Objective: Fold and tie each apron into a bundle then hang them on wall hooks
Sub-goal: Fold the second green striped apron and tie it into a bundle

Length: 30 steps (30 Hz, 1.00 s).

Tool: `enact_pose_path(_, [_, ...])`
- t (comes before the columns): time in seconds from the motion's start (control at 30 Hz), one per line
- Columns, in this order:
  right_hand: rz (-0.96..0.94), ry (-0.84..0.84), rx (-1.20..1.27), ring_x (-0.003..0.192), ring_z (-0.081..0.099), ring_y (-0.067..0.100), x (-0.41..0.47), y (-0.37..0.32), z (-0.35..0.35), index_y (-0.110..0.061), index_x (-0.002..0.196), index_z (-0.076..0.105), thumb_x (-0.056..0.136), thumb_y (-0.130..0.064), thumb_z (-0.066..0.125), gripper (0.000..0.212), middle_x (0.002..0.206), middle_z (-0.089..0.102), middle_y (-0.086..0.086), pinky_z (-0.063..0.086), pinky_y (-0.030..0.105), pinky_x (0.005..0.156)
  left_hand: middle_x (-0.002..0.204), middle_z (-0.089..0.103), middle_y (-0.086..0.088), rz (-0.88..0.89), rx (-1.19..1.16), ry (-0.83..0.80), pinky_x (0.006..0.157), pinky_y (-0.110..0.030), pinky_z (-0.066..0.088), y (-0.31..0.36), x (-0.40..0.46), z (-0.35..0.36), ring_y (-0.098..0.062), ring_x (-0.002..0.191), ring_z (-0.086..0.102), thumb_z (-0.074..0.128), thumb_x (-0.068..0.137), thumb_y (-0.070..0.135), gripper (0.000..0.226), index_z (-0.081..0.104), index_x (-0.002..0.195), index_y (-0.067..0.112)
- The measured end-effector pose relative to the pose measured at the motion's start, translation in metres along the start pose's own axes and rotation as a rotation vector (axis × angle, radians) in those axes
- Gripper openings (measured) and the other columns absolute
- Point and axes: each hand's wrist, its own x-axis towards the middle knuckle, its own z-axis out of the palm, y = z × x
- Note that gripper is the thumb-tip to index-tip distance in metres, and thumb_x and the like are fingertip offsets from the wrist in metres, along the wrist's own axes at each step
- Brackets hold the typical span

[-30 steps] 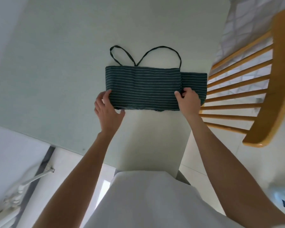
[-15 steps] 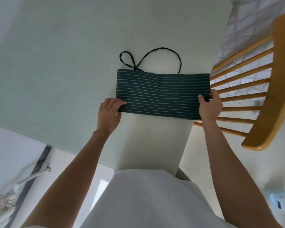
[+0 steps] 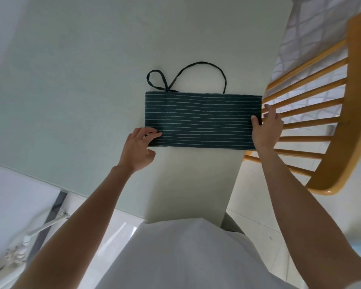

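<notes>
The striped apron (image 3: 202,119) lies folded flat on the bench (image 3: 92,80) — straps looped at its far edge. The left hand (image 3: 139,149) pinches its near-left corner; the right hand (image 3: 266,130) grips its right end (thumb on top).

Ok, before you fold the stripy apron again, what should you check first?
1. Apron lies flat in a neat strip: ok.
2. Left hand holds the left end, fingers on the cloth: ok.
3. Right hand at the right end: ok, though its grip is partly hidden.
4. Straps clear of the fold: ok, they lie behind the strip.
5. Apron fully on the table: not ok, its right end reaches the table edge by the chair.
</notes>
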Motion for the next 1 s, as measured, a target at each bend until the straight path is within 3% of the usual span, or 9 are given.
enact_pose_path(0.1, [-0.221, 0.14, -0.077, 0.117, 0.045, 0.025, -0.028, -0.012, 0.003, -0.017, 0.13, 0.047, 0.091, -0.032, 0.055, 0.042, 0.128, 0.05, 0.011, 0.039, 0.033, 0.096, 0.125, 0.056, -0.008, -0.109, -0.169, 0.124, 0.095, -0.027, 0.036, -0.001, 0.025, -0.012, -0.024, 0.116, 0.047, 0.06, 0.079, -0.001, 0.043, 0.06, 0.119, 0.013])
enact_pose_path(0.27, [-0.69, -0.113, -0.128, 0.119, 0.046, 0.026, -0.084, -0.047, 0.028, -0.019, 0.126, 0.056, 0.096, -0.036, 0.047, 0.035, 0.127, 0.054, 0.007, 0.037, 0.039, 0.096, 0.135, 0.046, -0.009, -0.239, -0.199, 0.118, 0.102, -0.027, 0.034, -0.01, 0.095, -0.017, -0.024, 0.123, 0.044, 0.053, 0.092, 0.015, 0.04, 0.049, 0.132, 0.014])
enact_pose_path(0.4, [-0.655, -0.269, -0.333, 0.13, 0.041, 0.029, -0.11, -0.048, 0.045, -0.021, 0.137, 0.047, 0.099, -0.045, 0.025, 0.051, 0.141, 0.047, 0.004, 0.037, 0.046, 0.101, 0.117, 0.057, -0.01, -0.215, -0.095, 0.066, 0.091, -0.035, 0.042, -0.023, 0.104, -0.022, -0.027, 0.107, 0.052, 0.057, 0.09, 0.02, 0.026, 0.058, 0.116, 0.013])
enact_pose_path(0.5, [-0.672, -0.329, -0.423, 0.141, 0.025, 0.028, -0.104, -0.044, 0.047, -0.024, 0.146, 0.03, 0.1, -0.043, 0.017, 0.052, 0.153, 0.031, 0.0, 0.024, 0.051, 0.111, 0.1, 0.061, -0.006, -0.226, -0.044, 0.074, 0.08, -0.034, 0.046, -0.031, 0.078, -0.027, -0.024, 0.092, 0.058, 0.063, 0.086, 0.022, 0.017, 0.061, 0.101, 0.013])
enact_pose_path(0.6, [-0.772, -0.332, -0.5, 0.145, 0.011, 0.031, -0.087, -0.053, 0.046, -0.028, 0.148, 0.024, 0.101, -0.034, 0.029, 0.048, 0.156, 0.022, 0.001, 0.007, 0.056, 0.113, 0.091, 0.063, 0.001, -0.342, -0.068, 0.074, 0.072, -0.028, 0.046, -0.033, 0.034, -0.028, -0.018, 0.081, 0.061, 0.067, 0.083, 0.027, 0.016, 0.062, 0.094, 0.017])
enact_pose_path(0.7, [-0.827, -0.296, -0.539, 0.145, 0.002, 0.036, -0.07, -0.068, 0.044, -0.033, 0.146, 0.028, 0.093, -0.017, 0.05, 0.059, 0.158, 0.013, 0.005, -0.003, 0.058, 0.112, 0.081, 0.066, 0.008, -0.458, -0.16, 0.009, 0.071, -0.024, 0.047, -0.018, -0.008, -0.021, -0.01, 0.074, 0.062, 0.07, 0.08, 0.033, 0.015, 0.064, 0.085, 0.02])
enact_pose_path(0.83, [-0.836, -0.243, -0.419, 0.135, 0.026, 0.039, -0.06, -0.078, 0.033, -0.026, 0.135, 0.05, 0.082, 0.004, 0.059, 0.062, 0.147, 0.034, 0.014, 0.017, 0.053, 0.11, 0.077, 0.069, 0.009, -0.363, -0.24, -0.033, 0.07, -0.023, 0.052, 0.013, -0.044, -0.007, -0.005, 0.07, 0.064, 0.066, 0.084, 0.037, 0.018, 0.069, 0.083, 0.02])
enact_pose_path(0.93, [-0.881, -0.232, -0.339, 0.118, 0.046, 0.036, -0.064, -0.076, 0.033, -0.017, 0.128, 0.058, 0.085, 0.002, 0.058, 0.047, 0.126, 0.053, 0.015, 0.03, 0.049, 0.102, 0.089, 0.066, 0.005, -0.272, -0.219, 0.109, 0.07, -0.023, 0.051, 0.014, -0.042, -0.002, -0.006, 0.074, 0.058, 0.069, 0.084, 0.026, 0.018, 0.065, 0.098, 0.015])
enact_pose_path(1.0, [-0.867, -0.241, -0.316, 0.114, 0.05, 0.033, -0.07, -0.074, 0.035, -0.014, 0.127, 0.058, 0.091, -0.007, 0.054, 0.037, 0.12, 0.057, 0.014, 0.033, 0.047, 0.101, 0.095, 0.062, 0.005, -0.285, -0.222, 0.088, 0.073, -0.022, 0.048, 0.008, -0.033, -0.002, -0.006, 0.078, 0.055, 0.069, 0.084, 0.023, 0.024, 0.062, 0.105, 0.014])
